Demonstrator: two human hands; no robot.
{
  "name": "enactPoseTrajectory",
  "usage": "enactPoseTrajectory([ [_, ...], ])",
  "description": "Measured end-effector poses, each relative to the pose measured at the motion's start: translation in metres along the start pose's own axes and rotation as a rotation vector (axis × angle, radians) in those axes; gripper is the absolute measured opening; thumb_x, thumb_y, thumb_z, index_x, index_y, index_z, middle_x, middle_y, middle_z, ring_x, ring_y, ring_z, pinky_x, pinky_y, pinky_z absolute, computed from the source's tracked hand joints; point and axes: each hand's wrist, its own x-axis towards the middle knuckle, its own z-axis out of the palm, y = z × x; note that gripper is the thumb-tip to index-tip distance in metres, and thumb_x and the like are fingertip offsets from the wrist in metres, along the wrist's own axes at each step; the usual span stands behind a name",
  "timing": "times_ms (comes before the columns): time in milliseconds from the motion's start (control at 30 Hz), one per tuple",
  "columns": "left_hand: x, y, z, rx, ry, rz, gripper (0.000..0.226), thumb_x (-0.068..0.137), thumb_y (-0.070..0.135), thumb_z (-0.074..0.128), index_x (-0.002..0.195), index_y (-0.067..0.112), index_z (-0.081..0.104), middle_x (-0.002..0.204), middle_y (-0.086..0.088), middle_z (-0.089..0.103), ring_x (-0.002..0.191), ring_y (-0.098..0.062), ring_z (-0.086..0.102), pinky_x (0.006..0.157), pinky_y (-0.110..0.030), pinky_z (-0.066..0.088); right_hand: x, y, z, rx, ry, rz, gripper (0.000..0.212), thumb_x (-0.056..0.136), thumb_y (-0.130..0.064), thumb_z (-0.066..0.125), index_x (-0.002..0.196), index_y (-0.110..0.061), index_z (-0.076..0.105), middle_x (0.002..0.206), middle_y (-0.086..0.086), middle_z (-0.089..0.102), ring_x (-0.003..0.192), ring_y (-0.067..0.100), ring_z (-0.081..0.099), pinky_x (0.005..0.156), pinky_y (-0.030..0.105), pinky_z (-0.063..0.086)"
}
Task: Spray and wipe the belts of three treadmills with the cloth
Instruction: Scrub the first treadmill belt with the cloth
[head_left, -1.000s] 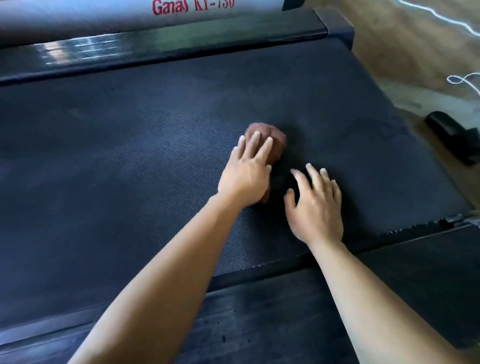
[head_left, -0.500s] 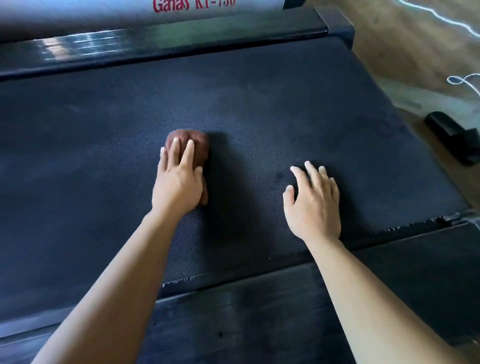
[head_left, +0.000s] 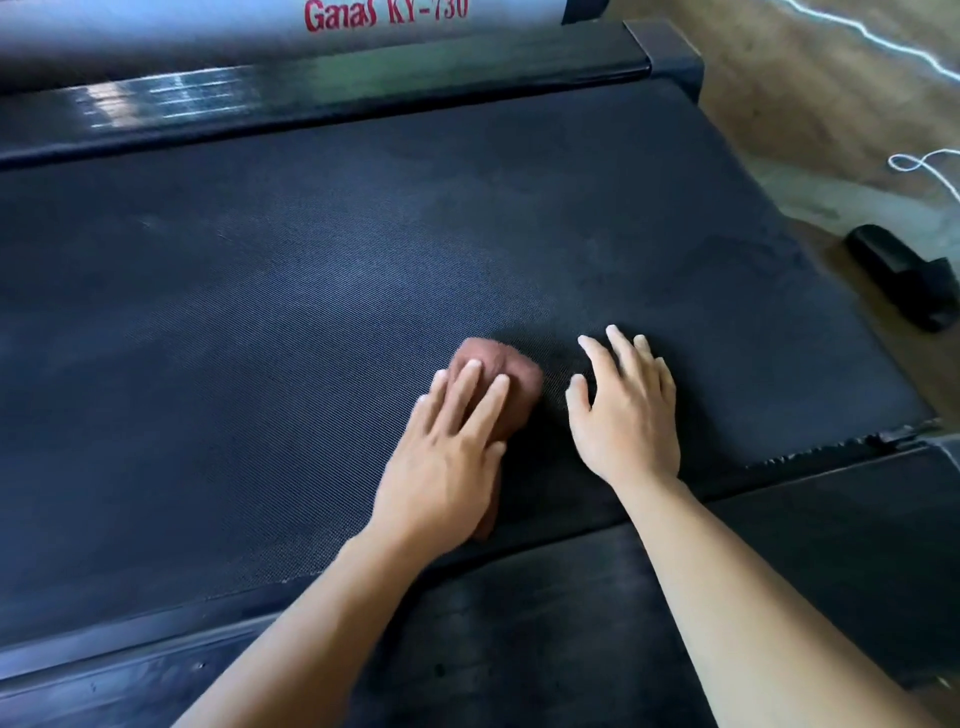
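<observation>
1. Belt (head_left: 311, 312): we are seeing a dark, fine-ribbed surface filling most of the view, running from the far rail to the near rail. Its near edge is looking frayed at the right.
2. Near rail (head_left: 571, 623): a black strip is lying along the bottom of the view, under both forearms.
3. Far rail (head_left: 363, 98): a glossy black strip is bordering the belt at the top and catching light.
4. Cover (head_left: 208, 31): a grey housing is sitting behind the far rail, showing red lettering that we are reading as "Ganas KY-730".
5. Floor (head_left: 805, 93): brown ground is showing to the right of the treadmill.
6. Black object (head_left: 904, 278): it is lying on the floor just beside the belt's right edge; we cannot tell what it is.
7. Left hand (head_left: 447, 457): it is lying flat on the cloth, fingers straight and pressing down, gripping nothing.
8. Right hand (head_left: 628, 421): it is resting on the bare belt just beside the cloth, fingers spread and relaxed, holding nothing.
9. Cloth (head_left: 511, 371): a reddish-brown wad is sitting on the belt toward its near edge, mostly under the left hand, with its far end showing past the fingertips.
10. Cord (head_left: 924, 166): a thin white loop is lying on the floor at the far right.
</observation>
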Motion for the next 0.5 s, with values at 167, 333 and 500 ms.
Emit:
enactPoseTrajectory([
  [167, 0.005, -0.040, -0.015, -0.026, 0.090, -0.251, 0.061, 0.097, 0.032, 0.045, 0.156, 0.021, 0.031, 0.165, -0.010, 0.020, 0.151, -0.040, 0.013, 0.122, -0.044, 0.014, 0.006, 0.009, -0.007, 0.111, -0.067, -0.023, 0.044, 0.095, -0.029, 0.056, 0.137, -0.019, 0.055, 0.154, 0.007, 0.041, 0.145, 0.033, 0.031, 0.118, 0.049, 0.022],
  [333, 0.063, -0.011, -0.013, 0.001, 0.109, -0.325, 0.065, 0.102, 0.028, 0.045, 0.159, 0.015, 0.017, 0.166, -0.016, 0.005, 0.151, -0.043, 0.002, 0.123, -0.043, 0.003, 0.015, 0.039, -0.022, 0.037, -0.032, -0.003, 0.044, 0.093, -0.035, 0.048, 0.133, -0.020, 0.058, 0.149, 0.009, 0.047, 0.141, 0.036, 0.036, 0.115, 0.052, 0.028],
  [500, 0.111, 0.055, 0.013, 0.035, 0.049, -0.202, 0.066, 0.102, 0.032, 0.041, 0.158, 0.013, 0.013, 0.165, -0.019, 0.004, 0.150, -0.045, 0.003, 0.122, -0.046, 0.007, 0.013, 0.052, -0.018, 0.004, 0.015, 0.075, 0.041, 0.098, -0.029, 0.045, 0.137, -0.022, 0.054, 0.154, 0.006, 0.041, 0.143, 0.037, 0.031, 0.119, 0.053, 0.020],
])
